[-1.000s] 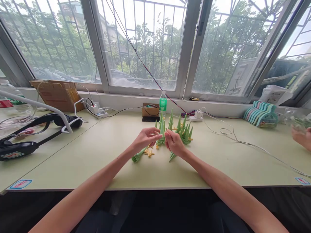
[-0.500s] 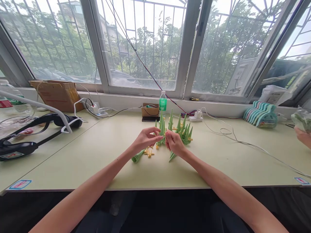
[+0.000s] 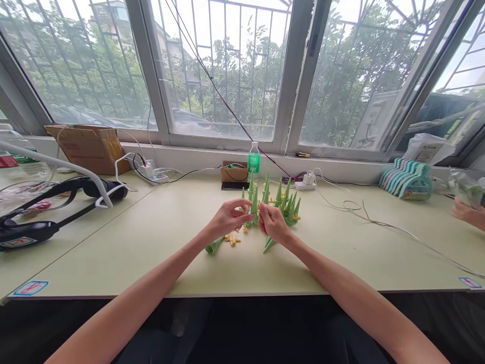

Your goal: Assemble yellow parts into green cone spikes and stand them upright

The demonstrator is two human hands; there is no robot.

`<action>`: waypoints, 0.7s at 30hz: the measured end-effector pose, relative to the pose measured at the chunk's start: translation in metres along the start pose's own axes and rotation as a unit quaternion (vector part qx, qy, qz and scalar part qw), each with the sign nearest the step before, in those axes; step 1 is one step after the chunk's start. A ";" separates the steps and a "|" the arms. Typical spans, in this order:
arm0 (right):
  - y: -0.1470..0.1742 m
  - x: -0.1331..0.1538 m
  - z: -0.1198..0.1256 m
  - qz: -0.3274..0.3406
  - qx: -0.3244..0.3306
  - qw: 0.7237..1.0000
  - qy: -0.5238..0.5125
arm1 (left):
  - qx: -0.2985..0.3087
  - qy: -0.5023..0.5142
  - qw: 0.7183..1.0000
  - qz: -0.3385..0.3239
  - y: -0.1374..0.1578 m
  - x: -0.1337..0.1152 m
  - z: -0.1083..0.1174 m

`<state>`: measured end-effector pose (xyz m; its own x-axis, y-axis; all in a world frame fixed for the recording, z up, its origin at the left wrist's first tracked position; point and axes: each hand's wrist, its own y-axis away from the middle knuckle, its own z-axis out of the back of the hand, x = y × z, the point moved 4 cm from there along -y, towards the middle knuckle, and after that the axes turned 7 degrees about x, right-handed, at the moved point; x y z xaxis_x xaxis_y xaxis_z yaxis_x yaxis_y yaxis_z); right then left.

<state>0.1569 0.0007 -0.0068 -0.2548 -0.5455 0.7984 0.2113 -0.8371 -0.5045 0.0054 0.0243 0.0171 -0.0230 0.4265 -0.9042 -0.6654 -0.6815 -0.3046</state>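
My left hand (image 3: 230,215) is raised over the middle of the desk, its thumb and forefinger curved with a gap between the tips. Just past those fingertips stands a green plastic cone spike (image 3: 254,202); I cannot tell whether they touch it. My right hand (image 3: 273,222) is closed in a pinch close beside, and whatever it grips is hidden. Behind both hands several more green spikes (image 3: 279,194) stand upright, with small yellow fittings among them. One green spike (image 3: 269,244) lies below my right hand. Nearer my left forearm lie a hollow green cone (image 3: 214,245) and yellow valve-like pieces (image 3: 232,239).
Behind the spikes are a green-labelled bottle (image 3: 254,161), a small brown box (image 3: 234,174) and a power strip (image 3: 305,185). A black headset (image 3: 45,217) lies left. Teal hangers (image 3: 406,179) stand right, near another person's hand (image 3: 469,212) with a plastic bag.
My hands hold almost the same position, with only a slight shift of the fingers. At the far right, the other person's hand and bag have moved a little to the left.
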 end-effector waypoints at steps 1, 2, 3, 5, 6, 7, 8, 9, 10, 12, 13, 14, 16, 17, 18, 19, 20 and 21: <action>0.000 0.000 0.000 -0.005 -0.001 1.000 0.002 | 0.000 0.000 1.000 0.000 0.000 0.001 0.000; 0.000 0.000 0.000 -0.010 -0.002 1.000 0.004 | 0.000 0.000 1.000 -0.001 0.000 0.001 0.000; 0.000 0.000 0.000 -0.014 -0.003 1.000 0.007 | 0.000 0.000 1.000 -0.002 0.000 0.002 0.001; 0.001 0.001 0.001 -0.020 -0.005 1.000 0.014 | 0.001 0.000 1.000 -0.004 -0.001 0.005 0.001; 0.001 0.001 0.001 -0.021 -0.006 1.000 0.018 | 0.002 -0.001 1.000 -0.004 -0.001 0.006 0.001; 0.001 0.002 0.001 -0.023 -0.007 0.999 0.022 | 0.002 -0.001 1.000 -0.003 -0.001 0.007 0.002; 0.001 0.003 0.001 -0.025 -0.006 0.999 0.025 | 0.001 -0.002 1.000 -0.003 -0.001 0.008 0.002; 0.001 0.004 0.002 -0.026 -0.006 0.999 0.028 | -0.001 -0.002 1.000 -0.004 -0.002 0.008 0.002; 0.001 0.006 0.002 -0.028 -0.006 0.999 0.031 | -0.002 -0.002 1.000 -0.004 -0.002 0.008 0.001; 0.001 0.007 0.002 -0.026 -0.010 0.999 0.032 | -0.004 -0.001 1.000 -0.008 -0.002 0.007 0.001; 0.001 0.008 0.001 -0.023 -0.014 0.999 0.029 | -0.004 -0.001 1.000 -0.010 -0.002 0.007 0.000; 0.001 0.008 0.001 -0.019 -0.019 0.999 0.026 | -0.004 -0.002 1.000 -0.012 -0.002 0.005 0.000; 0.000 0.007 0.000 -0.014 -0.026 0.999 0.017 | -0.007 -0.004 1.000 -0.016 -0.002 0.003 -0.001; 0.000 0.006 0.000 -0.014 -0.029 0.999 0.013 | -0.008 -0.004 1.000 -0.017 -0.002 0.001 -0.002; 0.000 0.005 -0.001 -0.014 -0.030 0.999 0.010 | -0.012 -0.004 1.000 -0.018 -0.002 0.000 -0.002; 0.000 0.003 -0.002 -0.016 -0.032 0.999 0.008 | -0.019 -0.004 1.000 -0.018 -0.002 -0.002 -0.002; 0.000 0.002 -0.002 -0.017 -0.034 0.999 0.005 | -0.028 -0.005 0.999 -0.016 -0.002 -0.003 -0.002; 0.000 0.001 -0.002 -0.017 -0.035 0.999 0.003 | -0.040 -0.007 0.999 -0.014 -0.002 -0.005 -0.002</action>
<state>0.1542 -0.0001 -0.0063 -0.2672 -0.5175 0.8129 0.1354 -0.8554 -0.5000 0.0078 0.0224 0.0216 -0.0158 0.4544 -0.8906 -0.6048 -0.7137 -0.3534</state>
